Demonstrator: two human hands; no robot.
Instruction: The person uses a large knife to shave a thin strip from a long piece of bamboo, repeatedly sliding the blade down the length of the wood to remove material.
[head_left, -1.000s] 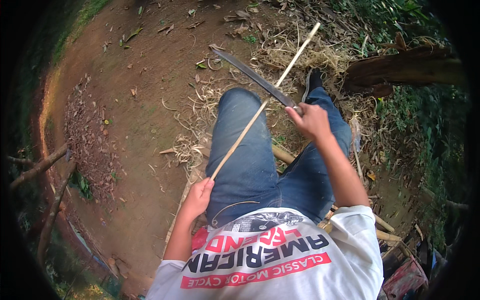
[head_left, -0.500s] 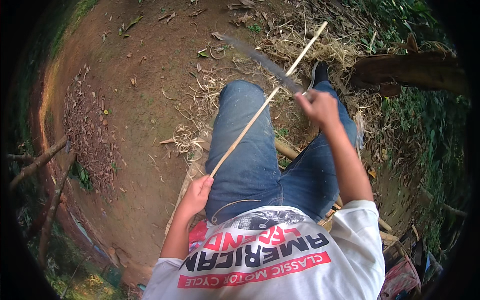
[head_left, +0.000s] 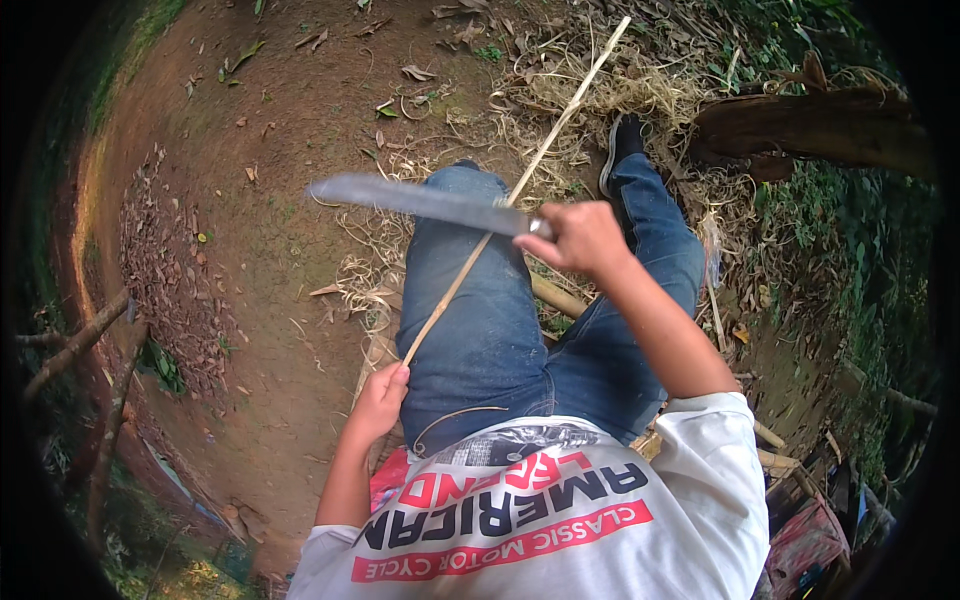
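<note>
My left hand is closed on the near end of a long, thin, pale strip of wood or bamboo. The strip slants over my left thigh, its far end up and to the right. In my right hand is the handle of a machete, fingers wrapped round it. The long grey blade, blurred along its length, points left above my left knee and crosses over the strip. Most of the handle is hidden in my fist. A thin curled shaving lies on my lap.
Curly pale shavings lie heaped on the soil near my right foot and by my left knee. A thick brown log lies at the far right. Bamboo poles show beneath my legs. Branches stick up at the left.
My right hand has drawn the machete nearer to me and leftward along the strip. Its blade has swung from pointing up-left to nearly level. My left hand keeps hold of the strip.
</note>
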